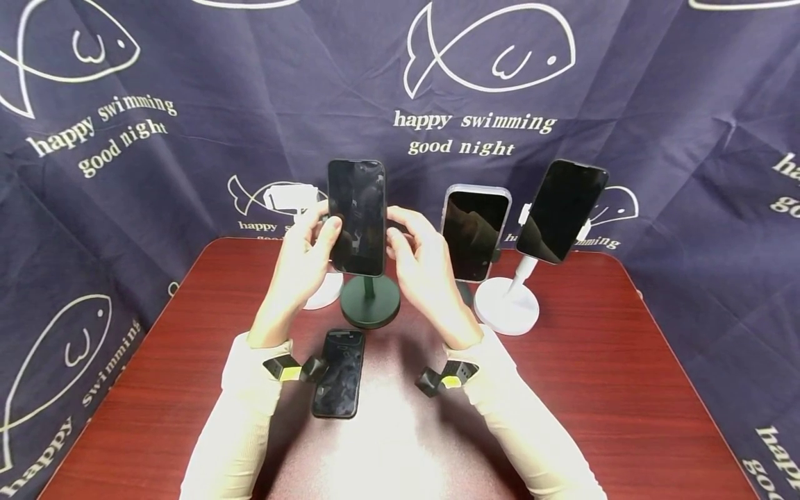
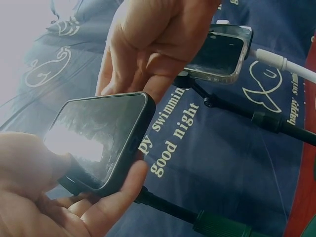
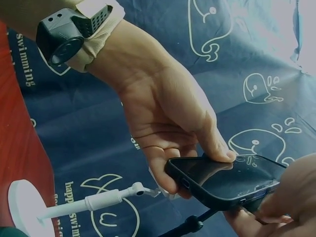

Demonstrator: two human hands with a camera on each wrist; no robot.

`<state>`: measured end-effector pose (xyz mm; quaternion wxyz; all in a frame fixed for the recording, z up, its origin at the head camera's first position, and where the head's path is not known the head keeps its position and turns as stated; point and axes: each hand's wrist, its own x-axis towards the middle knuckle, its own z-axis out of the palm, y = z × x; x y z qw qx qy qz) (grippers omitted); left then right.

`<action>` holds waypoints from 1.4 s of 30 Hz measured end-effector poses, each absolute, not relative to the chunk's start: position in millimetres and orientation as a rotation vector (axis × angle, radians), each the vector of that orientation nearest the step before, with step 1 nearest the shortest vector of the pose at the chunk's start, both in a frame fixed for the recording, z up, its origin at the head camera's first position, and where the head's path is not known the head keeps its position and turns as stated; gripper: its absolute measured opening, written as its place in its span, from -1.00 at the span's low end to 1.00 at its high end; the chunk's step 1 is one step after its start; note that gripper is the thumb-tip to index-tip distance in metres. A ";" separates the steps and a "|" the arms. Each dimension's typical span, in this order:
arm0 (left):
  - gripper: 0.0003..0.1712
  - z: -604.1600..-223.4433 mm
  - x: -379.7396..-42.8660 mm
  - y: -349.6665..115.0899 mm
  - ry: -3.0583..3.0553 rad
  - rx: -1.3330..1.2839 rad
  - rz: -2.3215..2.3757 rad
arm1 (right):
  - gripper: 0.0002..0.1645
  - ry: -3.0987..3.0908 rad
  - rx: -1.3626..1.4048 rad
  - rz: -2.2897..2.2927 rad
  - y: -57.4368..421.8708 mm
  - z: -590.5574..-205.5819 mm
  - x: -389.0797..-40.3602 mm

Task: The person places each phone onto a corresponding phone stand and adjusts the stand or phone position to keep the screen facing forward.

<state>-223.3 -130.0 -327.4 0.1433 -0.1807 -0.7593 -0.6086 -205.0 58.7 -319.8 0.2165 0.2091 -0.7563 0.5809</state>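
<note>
A black phone (image 1: 357, 219) stands upright over the round base of a dark green phone stand (image 1: 370, 312). My left hand (image 1: 300, 260) grips its left edge, thumb on the front and fingers behind, as the right wrist view also shows. At the right edge is my right hand (image 1: 425, 271), with fingers and thumb curled close to the phone's side. In the right wrist view that hand (image 3: 291, 197) is partly cut off, so what it pinches is hidden. A dark clamp (image 2: 74, 185) shows beside my left thumb in the left wrist view.
Another black phone (image 1: 339, 375) lies flat near my left wrist. To the right are a phone in a pale case (image 1: 476, 232) and a phone (image 1: 561, 212) tilted on a white stand (image 1: 506, 305). A second white stand (image 1: 323, 293) is behind my left hand. Fabric (image 1: 350, 83) hangs behind the red table (image 1: 600, 389).
</note>
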 end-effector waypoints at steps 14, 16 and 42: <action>-0.61 -328.5 -223.4 -130.2 -2.189 -0.503 -1.766 | -0.53 -2.101 0.580 1.681 56.8 -321.7 -208.9; -0.62 -328.4 -223.1 -130.4 -2.193 -0.503 -1.743 | -0.52 -2.102 0.584 1.703 56.2 -322.2 -209.6; -0.61 -328.5 -221.7 -127.7 -2.182 -0.524 -1.707 | -0.52 -2.097 0.570 1.696 56.6 -323.8 -213.8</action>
